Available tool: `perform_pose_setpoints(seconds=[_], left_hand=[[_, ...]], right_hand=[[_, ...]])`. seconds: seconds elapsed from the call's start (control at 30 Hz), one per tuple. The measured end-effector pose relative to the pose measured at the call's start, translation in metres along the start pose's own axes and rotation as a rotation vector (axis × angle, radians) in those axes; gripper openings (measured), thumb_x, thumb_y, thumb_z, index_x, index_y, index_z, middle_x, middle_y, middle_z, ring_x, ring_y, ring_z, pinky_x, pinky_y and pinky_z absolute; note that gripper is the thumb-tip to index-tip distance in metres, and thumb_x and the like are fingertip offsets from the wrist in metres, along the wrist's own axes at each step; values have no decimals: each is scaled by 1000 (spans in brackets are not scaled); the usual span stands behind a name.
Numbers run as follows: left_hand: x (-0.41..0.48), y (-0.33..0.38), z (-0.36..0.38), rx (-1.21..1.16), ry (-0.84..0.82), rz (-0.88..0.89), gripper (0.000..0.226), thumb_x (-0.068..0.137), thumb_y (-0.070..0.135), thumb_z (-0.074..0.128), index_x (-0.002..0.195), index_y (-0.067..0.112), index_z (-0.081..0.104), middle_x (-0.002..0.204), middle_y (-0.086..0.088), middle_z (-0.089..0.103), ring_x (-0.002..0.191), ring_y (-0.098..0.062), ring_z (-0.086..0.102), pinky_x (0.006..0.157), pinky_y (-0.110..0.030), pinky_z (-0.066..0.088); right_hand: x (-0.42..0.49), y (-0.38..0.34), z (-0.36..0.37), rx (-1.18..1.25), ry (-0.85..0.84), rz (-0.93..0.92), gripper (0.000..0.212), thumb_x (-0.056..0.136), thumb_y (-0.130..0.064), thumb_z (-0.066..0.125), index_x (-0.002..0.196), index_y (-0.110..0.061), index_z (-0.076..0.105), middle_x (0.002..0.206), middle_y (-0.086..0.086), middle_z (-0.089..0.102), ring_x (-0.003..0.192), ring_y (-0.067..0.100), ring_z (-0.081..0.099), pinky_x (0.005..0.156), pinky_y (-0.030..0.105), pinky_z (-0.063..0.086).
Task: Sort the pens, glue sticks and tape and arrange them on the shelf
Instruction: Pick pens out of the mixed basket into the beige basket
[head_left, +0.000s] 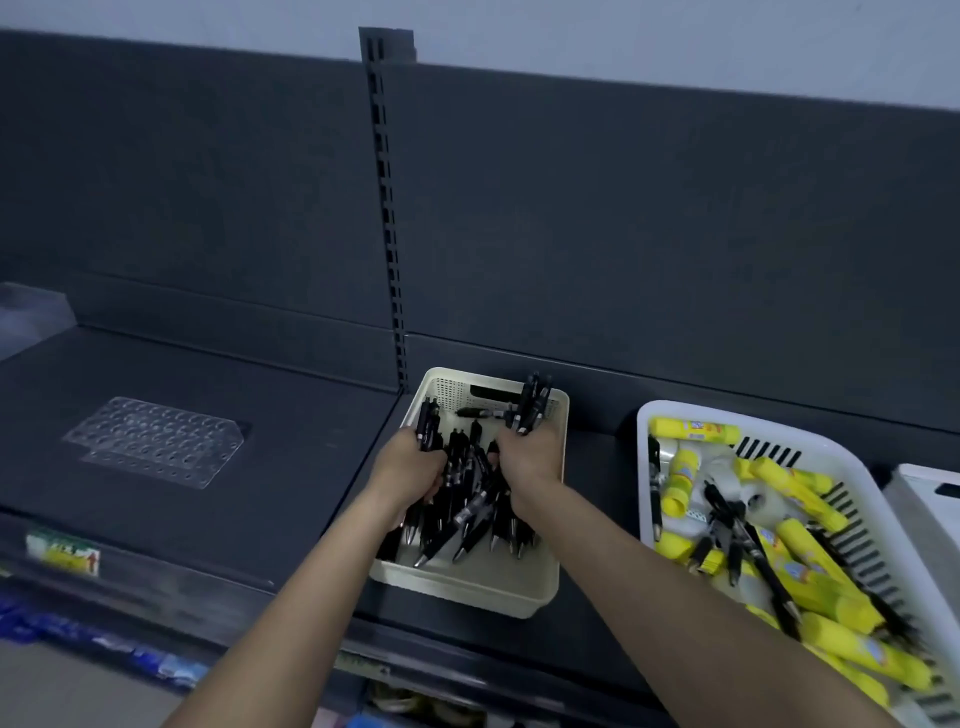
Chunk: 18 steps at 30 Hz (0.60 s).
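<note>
A cream basket (545, 587) full of black pens (467, 514) stands on the dark shelf (291, 467). Both hands are inside it. My left hand (410, 467) is closed around a few black pens that stick up past its fingers. My right hand (530, 457) grips another bundle of black pens (532, 408) pointing up toward the back wall. To the right, a white basket (649, 493) holds several yellow glue sticks (795, 488), some black pens and clear tape rolls (753, 499) mixed together.
A clear plastic pen holder with round holes (161, 436) lies flat on the left shelf section. A slotted upright post (387, 208) splits the back panel. Another white container's corner (930, 493) shows at far right. A price label (67, 553) is on the shelf's front edge.
</note>
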<state>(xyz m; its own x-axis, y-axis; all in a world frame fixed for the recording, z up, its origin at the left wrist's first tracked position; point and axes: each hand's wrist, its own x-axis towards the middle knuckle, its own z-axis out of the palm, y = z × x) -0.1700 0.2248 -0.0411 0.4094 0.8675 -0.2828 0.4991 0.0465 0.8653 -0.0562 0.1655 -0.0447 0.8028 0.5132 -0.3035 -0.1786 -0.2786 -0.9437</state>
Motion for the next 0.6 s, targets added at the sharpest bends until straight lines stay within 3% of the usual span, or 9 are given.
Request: perform_pose_setpoints(seconds=[0.07, 0.2, 0.27, 0.37, 0.43, 0.5, 0.6], left_hand=[[0, 0, 2, 52, 1, 8, 10, 84, 2, 54, 77, 8, 49, 57, -4, 54, 40, -10, 48, 39, -18, 37], [-1, 0, 6, 119, 20, 52, 9, 84, 7, 58, 76, 11, 56, 72, -5, 61, 63, -19, 58, 55, -27, 43], [-1, 2, 8, 149, 21, 67, 1, 85, 10, 59, 84, 11, 59, 80, -6, 65, 74, -22, 62, 64, -30, 47], [-6, 8, 9, 211, 72, 97, 12, 87, 15, 59, 98, 14, 53, 91, -2, 60, 86, -22, 60, 74, -32, 47], [-12, 15, 11, 279, 114, 154, 19, 87, 17, 59, 105, 12, 54, 96, -3, 59, 92, -25, 58, 75, -31, 45], [-19, 25, 16, 297, 138, 220, 19, 86, 17, 60, 104, 11, 56, 97, -4, 62, 90, -23, 58, 68, -28, 41], [-31, 40, 33, 293, 110, 309, 28, 85, 21, 65, 111, 12, 58, 101, -3, 64, 94, -21, 59, 73, -26, 41]], right_hand=[[0, 7, 1, -61, -9, 22, 21, 80, -21, 62, 97, -10, 59, 88, 9, 69, 80, 27, 67, 77, 43, 57], [-4, 8, -1, -143, -80, 9, 27, 81, -18, 67, 104, -6, 60, 92, 9, 68, 83, 22, 65, 71, 30, 55], [-10, 2, -5, -175, -122, 12, 24, 79, -17, 68, 97, -3, 62, 89, 13, 68, 81, 24, 65, 68, 30, 54], [-19, -10, -19, -265, -185, -19, 10, 81, -13, 65, 84, -4, 63, 84, 16, 65, 76, 25, 63, 64, 35, 53], [-23, -18, -35, -309, -202, -62, 24, 85, -9, 61, 105, 2, 64, 107, 17, 66, 95, 28, 64, 79, 38, 52], [-24, -24, -54, -334, -197, -125, 42, 86, -10, 60, 127, -2, 53, 125, 15, 58, 110, 26, 58, 86, 33, 51], [-24, -28, -89, -360, -199, -255, 39, 85, -11, 60, 124, -12, 57, 121, -3, 58, 103, 14, 57, 81, 23, 44]])
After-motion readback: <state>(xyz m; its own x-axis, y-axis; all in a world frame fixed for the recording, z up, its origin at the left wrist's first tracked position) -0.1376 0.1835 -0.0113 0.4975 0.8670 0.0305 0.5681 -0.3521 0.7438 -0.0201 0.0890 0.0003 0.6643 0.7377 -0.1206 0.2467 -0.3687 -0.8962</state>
